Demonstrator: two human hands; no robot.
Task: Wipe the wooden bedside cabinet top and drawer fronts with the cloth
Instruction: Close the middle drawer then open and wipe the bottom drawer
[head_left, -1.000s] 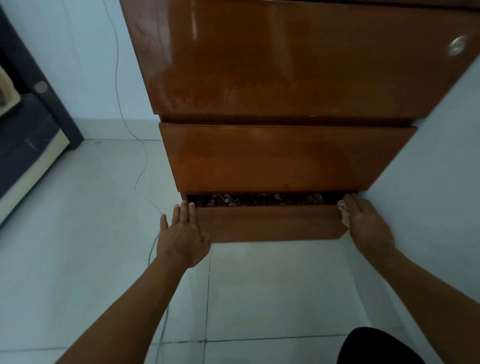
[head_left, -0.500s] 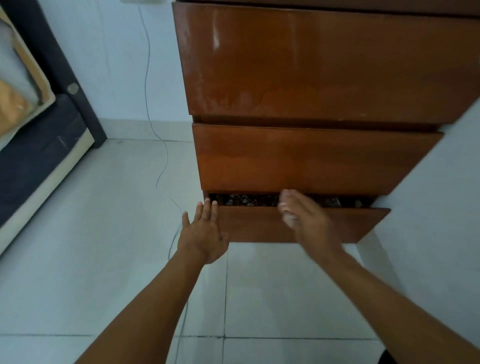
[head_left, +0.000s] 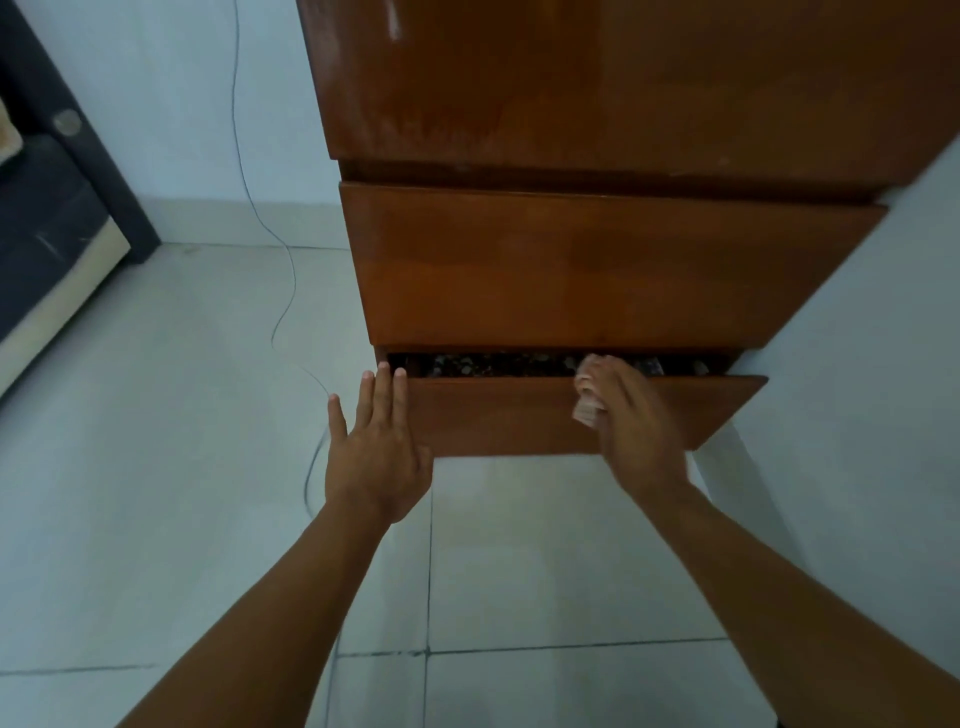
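right hand (head_left: 631, 426): we have it closed round a small pale cloth (head_left: 588, 408), pressed to the front of the bottom drawer (head_left: 498, 415), right of middle.
left hand (head_left: 376, 452): flat, fingers (head_left: 383, 387) spread, holding nothing, at the drawer's left corner.
risk: the drawer stands ajar; a hard push could slide it or pinch our fingertips in the gap.
risk two: the cable (head_left: 283, 312) lies beside our left wrist and could snag.
change: half a second ago the cloth sat nearer the middle; it has moved right.
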